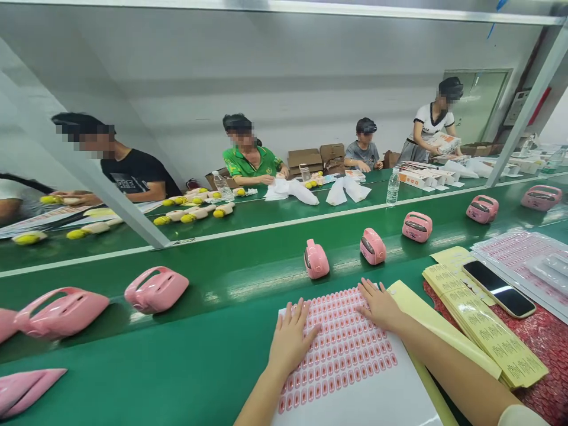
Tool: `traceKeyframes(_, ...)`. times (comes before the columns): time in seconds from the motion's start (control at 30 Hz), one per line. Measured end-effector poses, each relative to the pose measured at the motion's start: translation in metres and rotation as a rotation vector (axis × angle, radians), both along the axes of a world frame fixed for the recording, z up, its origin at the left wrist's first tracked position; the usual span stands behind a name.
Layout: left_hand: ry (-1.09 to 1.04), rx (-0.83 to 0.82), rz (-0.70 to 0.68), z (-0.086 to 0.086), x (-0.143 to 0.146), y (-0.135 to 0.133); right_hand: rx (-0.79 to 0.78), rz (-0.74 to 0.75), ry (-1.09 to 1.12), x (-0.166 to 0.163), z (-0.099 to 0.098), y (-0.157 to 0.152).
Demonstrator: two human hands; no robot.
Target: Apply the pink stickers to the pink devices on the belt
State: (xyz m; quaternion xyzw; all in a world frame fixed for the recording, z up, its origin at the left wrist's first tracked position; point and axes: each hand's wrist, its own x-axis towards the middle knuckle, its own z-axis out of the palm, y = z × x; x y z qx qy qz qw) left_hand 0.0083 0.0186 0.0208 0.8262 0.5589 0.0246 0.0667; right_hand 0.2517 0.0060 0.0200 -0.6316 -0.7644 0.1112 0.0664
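Sticker sheet [355, 393] lies flat in the foreground, beside yellow paper [423, 313]. With each grip spread, left hand [288, 340] rests along the sheet's left edge, right hand [382, 306] at its upper right corner; even pressure should keep the small stickers [331, 384] uncreased.

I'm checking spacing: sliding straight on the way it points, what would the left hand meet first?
The left hand would probably meet the pink case just beyond the sticker sheet, though depth is unclear.
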Motion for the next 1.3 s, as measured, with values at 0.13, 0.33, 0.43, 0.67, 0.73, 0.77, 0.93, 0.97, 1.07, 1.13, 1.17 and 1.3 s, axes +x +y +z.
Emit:
traceKeyframes(0.13, 0.057, 0.026, 0.090, 0.000, -0.008, -0.005, 0.009, -0.097, 0.065, 0.004, -0.001, -0.002)
traceKeyframes(0.33, 0.056, 0.033, 0.225, 0.008, -0.004, -0.009, -0.021, -0.305, 0.580, 0.015, 0.001, 0.003)
traceKeyframes(0.43, 0.020, 0.027, 0.279, 0.012, -0.001, -0.006, 0.013, -0.423, 0.946, 0.024, 0.005, 0.005)
traceKeyframes(0.67, -0.050, 0.089, 0.219, 0.009, 0.003, -0.019, 0.229, -0.375, 1.013, 0.063, 0.041, -0.028)
traceKeyframes(0.73, -0.045, 0.093, 0.116, 0.005, 0.005, -0.032, 0.166, -0.356, 0.787, 0.073, 0.045, -0.051)
traceKeyframes(0.77, -0.043, 0.069, 0.051, 0.003, 0.006, -0.039, 0.086, -0.327, 0.649, 0.075, 0.044, -0.062)
traceKeyframes(0.93, -0.034, -0.077, -0.109, -0.001, 0.019, -0.065, -0.228, -0.202, 0.204, 0.061, 0.027, -0.094)
traceKeyframes(0.97, -0.021, -0.104, -0.114, 0.000, 0.022, -0.067, -0.254, -0.237, 0.153, 0.054, 0.025, -0.094)
traceKeyframes(1.07, 0.022, -0.146, -0.089, 0.006, 0.033, -0.071, -0.331, -0.366, 0.052, 0.037, 0.023, -0.088)
traceKeyframes(1.13, 0.030, -0.129, -0.062, 0.008, 0.039, -0.073, -0.365, -0.426, 0.028, 0.031, 0.025, -0.082)
traceKeyframes(1.17, 0.026, -0.112, -0.053, 0.008, 0.041, -0.074, -0.361, -0.444, 0.038, 0.030, 0.026, -0.078)
traceKeyframes(1.3, 0.000, -0.049, -0.039, 0.002, 0.043, -0.078, -0.238, -0.471, 0.167, 0.045, 0.046, -0.054)
